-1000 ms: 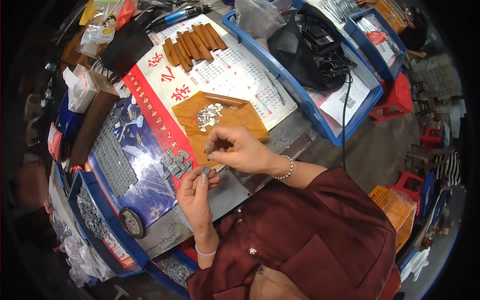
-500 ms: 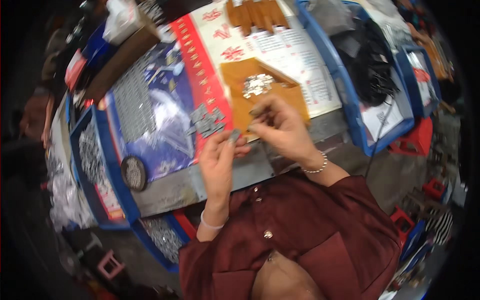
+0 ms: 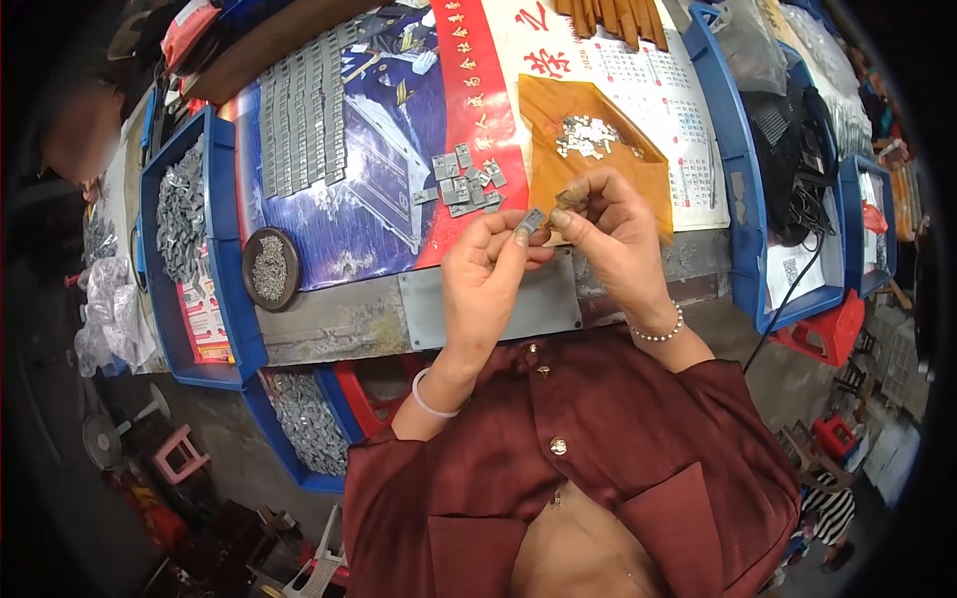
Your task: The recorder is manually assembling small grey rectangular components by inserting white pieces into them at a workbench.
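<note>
My left hand (image 3: 485, 279) pinches a small grey rectangular metal piece (image 3: 534, 219) between thumb and forefinger. Close to its right end is my right hand (image 3: 620, 244), with thumb and forefinger pressed together; whatever they hold is too small to make out. A loose heap of similar grey pieces (image 3: 462, 186) lies just beyond my left hand on the red edge of a poster. Beyond my right hand, a brown-orange sheet (image 3: 546, 159) bears a small pile of shiny silvery bits (image 3: 586, 137).
Rows of grey pieces (image 3: 304, 120) cover the blue poster. A round dark dish (image 3: 270, 269) of tiny metal parts stands at the left table edge. Blue bins (image 3: 224, 299) with grey parts are at left; another blue bin (image 3: 736, 189) with black bags stands at right.
My right hand has come closer to the piece in my left hand, its fingertips now beside the piece's end. The whole view has shifted, so the table appears higher and larger.
</note>
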Demonstrator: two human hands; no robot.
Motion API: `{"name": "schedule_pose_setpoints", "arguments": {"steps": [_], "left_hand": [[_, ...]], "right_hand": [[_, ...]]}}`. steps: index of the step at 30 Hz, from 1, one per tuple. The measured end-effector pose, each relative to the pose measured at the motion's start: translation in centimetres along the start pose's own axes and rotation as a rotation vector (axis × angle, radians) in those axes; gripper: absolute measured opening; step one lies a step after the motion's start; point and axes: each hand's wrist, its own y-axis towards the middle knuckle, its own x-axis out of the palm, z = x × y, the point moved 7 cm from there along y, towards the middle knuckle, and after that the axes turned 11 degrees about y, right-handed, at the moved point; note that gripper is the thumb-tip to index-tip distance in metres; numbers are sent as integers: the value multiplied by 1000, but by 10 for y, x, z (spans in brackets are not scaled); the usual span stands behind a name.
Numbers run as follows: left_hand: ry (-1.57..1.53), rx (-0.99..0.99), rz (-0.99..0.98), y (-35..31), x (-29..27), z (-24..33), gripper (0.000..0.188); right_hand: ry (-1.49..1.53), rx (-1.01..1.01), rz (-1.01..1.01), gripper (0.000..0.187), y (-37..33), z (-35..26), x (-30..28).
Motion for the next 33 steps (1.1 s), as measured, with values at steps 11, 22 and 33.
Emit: {"name": "schedule_pose_setpoints", "arguments": {"steps": [11,22,33], "left_hand": [[140,113,71,-2,2,8,16],[86,91,75,-1,-1,1,16],[-12,10,32,0,-3,-8,17]], "right_hand": [[-467,-349,46,11,-5,-13,14],[-679,-466,-14,12,-4,-21,23],[-718,-477,-58,14,-3,-25,29]]}}
